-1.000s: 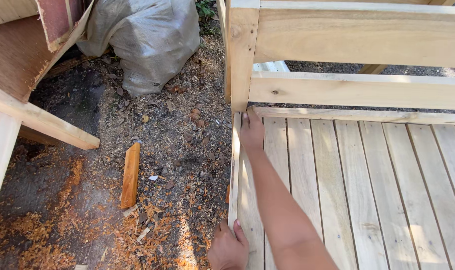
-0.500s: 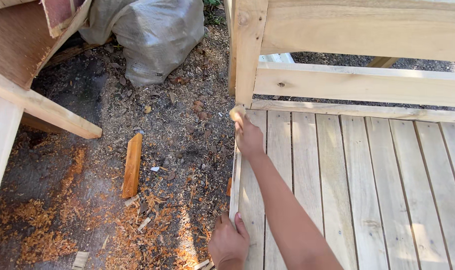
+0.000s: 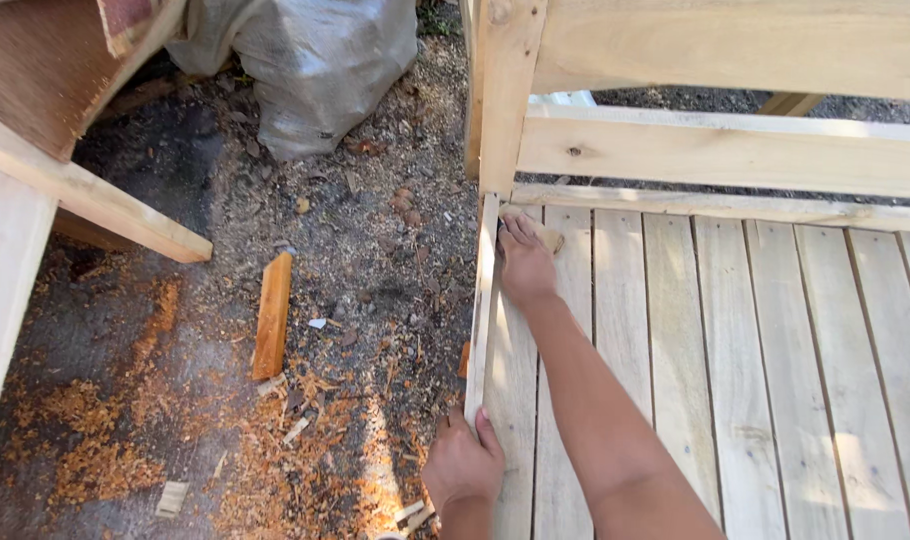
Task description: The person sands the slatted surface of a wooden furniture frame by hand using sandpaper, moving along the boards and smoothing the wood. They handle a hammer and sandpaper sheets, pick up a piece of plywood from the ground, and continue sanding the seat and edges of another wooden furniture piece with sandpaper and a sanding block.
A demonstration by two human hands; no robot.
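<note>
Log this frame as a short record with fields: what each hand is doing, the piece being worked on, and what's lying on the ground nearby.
Left hand: grips the near end of a thin wooden strip on edge along the slatted panel.
Right hand: pressed flat at the strip's far end, beside the upright post; a small wood block shows at its fingers.
Ground: sawdust and shavings, a loose wood offcut, a grey sack.
Left edge: slanted timber beam.
</note>
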